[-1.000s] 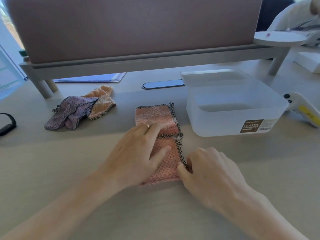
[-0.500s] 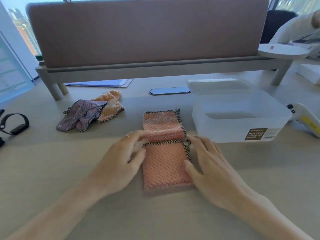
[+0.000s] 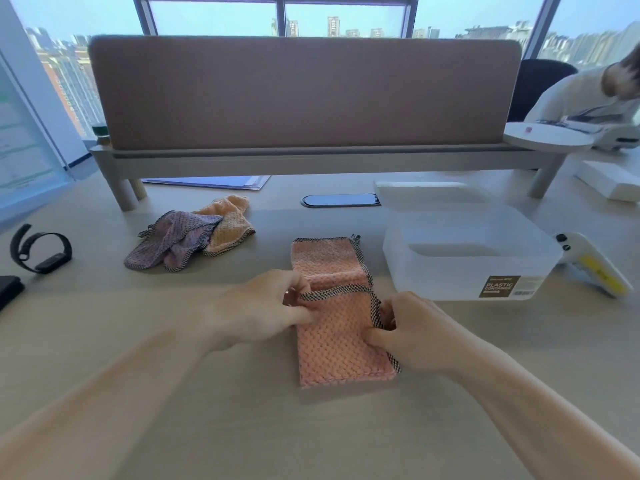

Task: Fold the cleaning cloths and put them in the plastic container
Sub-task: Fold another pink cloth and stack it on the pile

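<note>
A pink cleaning cloth (image 3: 337,344) with a black-and-white hem lies in a long folded strip on the table, near half doubled over the far half. My left hand (image 3: 266,306) pinches the folded edge at its left side. My right hand (image 3: 412,329) pinches the hem at the right side. A translucent plastic container (image 3: 464,268) stands open to the right of the cloth. At the back left a purple cloth (image 3: 173,240) and an orange cloth (image 3: 228,223) lie crumpled together.
The container's lid (image 3: 429,194) lies behind it. A white handheld device (image 3: 592,265) rests right of the container. A black wristband (image 3: 41,249) sits at the far left. A desk divider (image 3: 304,95) spans the back, with a person seated at the far right.
The near end of the pink cloth has been doubled over toward the middle. Both hands went from pressing flat on it to pinching its side edges. The camera tilted up.
</note>
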